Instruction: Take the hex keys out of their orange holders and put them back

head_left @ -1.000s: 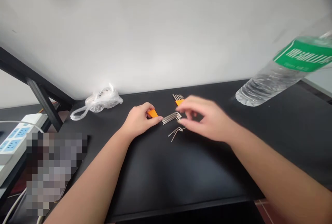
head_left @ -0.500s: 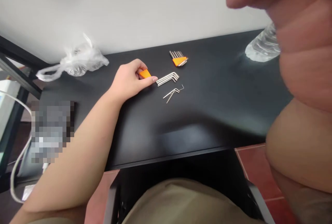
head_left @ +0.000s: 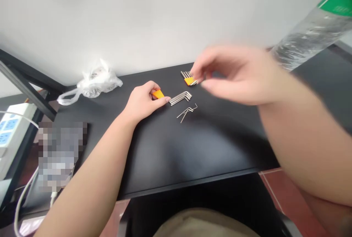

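Observation:
My left hand (head_left: 145,101) rests on the black table, its fingers closed on an orange holder (head_left: 158,94). Just right of its thumb lie several L-shaped hex keys (head_left: 180,98) side by side. Nearer the table's front, a few thinner hex keys (head_left: 187,112) lie loosely crossed. A second orange holder (head_left: 189,81) with several hex keys in it lies farther back. Over its right side hangs my right hand (head_left: 236,76), blurred by motion, thumb and fingers apart. Whether its fingertips touch that holder cannot be made out.
A crumpled clear plastic bag (head_left: 96,81) lies at the back left of the table (head_left: 165,163). A bottle with a green label (head_left: 338,0) is at the right. At the left are a pixelated dark object (head_left: 62,152), a white cable and a power strip (head_left: 13,127).
My right hand has come from the upper right down and left to the second holder. My left hand keeps the first holder. The view has shifted, and more of the bottle shows.

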